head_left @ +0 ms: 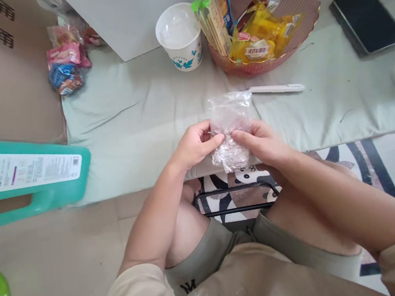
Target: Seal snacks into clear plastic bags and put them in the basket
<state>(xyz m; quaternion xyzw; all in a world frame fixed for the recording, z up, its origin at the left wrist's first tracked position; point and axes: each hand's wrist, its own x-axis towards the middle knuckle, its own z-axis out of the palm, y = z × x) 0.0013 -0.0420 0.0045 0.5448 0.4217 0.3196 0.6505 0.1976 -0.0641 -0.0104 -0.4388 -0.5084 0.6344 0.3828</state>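
A crumpled clear plastic bag (229, 126) is held between both hands over the near edge of a pale green padded mat (139, 121). My left hand (195, 143) pinches its left side with thumb and fingers closed. On the bag's right side, my right hand (261, 142) grips it the same way. The bag's top stands up above the fingers and its lower part hangs crumpled below them. I cannot make out what is inside.
Behind the bag lies a white flat tool (275, 89). Further back stand a white paper cup (180, 35) and a pink basket (304, 21) of wrapped snacks. A dark tablet (366, 17) lies far right, snack packets (65, 63) far left, a teal stool (33, 182) at left.
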